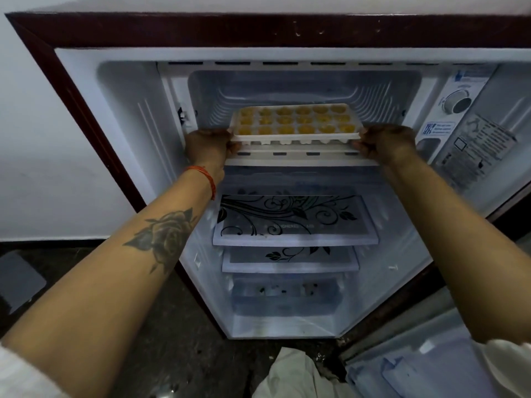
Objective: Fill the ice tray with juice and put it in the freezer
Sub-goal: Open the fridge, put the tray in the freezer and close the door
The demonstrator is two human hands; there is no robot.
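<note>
Holding a white ice tray (296, 122) level at the mouth of the freezer (304, 90), both hands grip its short ends. The left hand (208, 146) clasps the tray's left end, fingers curled under the rim and thumb on top; the right hand (386, 142) clasps the right end the same way. The tray's cells lie in 3 rows of 6, and all 18 hold orange-yellow juice (306, 128). Its far edge reaches into the freezer compartment, while its near edge hangs just above the compartment's front ledge (298, 159); whether the underside touches the freezer floor cannot be told.

On the left wrist sits an orange thread band (205, 175), and a rose tattoo (166, 234) marks the left forearm. White sleeves show at the bottom corners.

Below the freezer, the fridge (258, 33) is open, its maroon frame surrounding a white interior. 2 glass shelves carry black floral prints: the upper shelf (294, 222) and, beneath it, the lower shelf (290, 258). Under those sits a clear crisper drawer (284, 297). On the right inner wall are a round dial (458, 103) and printed labels (477, 145). The open door (402, 366) shows at lower right, beside a piece of white cloth (290, 374) over the dark floor (178, 349).
</note>
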